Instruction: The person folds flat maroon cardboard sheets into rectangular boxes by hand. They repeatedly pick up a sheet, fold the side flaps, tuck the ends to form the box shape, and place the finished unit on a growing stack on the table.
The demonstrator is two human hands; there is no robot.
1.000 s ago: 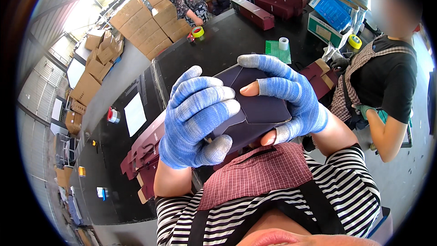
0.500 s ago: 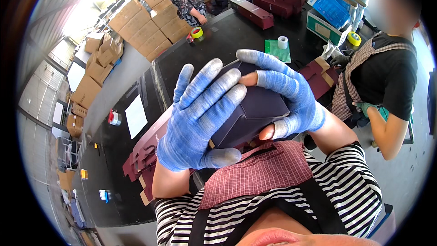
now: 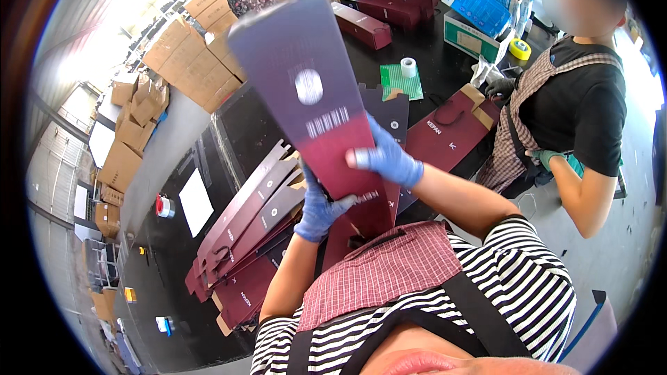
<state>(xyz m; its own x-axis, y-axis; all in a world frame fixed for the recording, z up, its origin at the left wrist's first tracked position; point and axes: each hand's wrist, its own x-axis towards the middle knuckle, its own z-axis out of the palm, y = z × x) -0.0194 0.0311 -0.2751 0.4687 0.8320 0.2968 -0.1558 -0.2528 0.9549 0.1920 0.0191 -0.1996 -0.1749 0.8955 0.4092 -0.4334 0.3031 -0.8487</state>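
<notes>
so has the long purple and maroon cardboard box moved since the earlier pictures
Yes: the box has swung up and leftward, its top now higher in view than the white cylindrical roll.

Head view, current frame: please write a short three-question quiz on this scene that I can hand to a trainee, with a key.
1. Which object do the left hand and the right hand, both in blue gloves, hold?

2. True or false: the white rectangular paper sheet lies to the left of that held object.

3. What colour is the ring-shaped tape roll beside the green-and-white rectangular carton?
A) red
B) yellow
C) black

Key:
1. A long purple-and-maroon rectangular box.
2. True.
3. B.
</notes>
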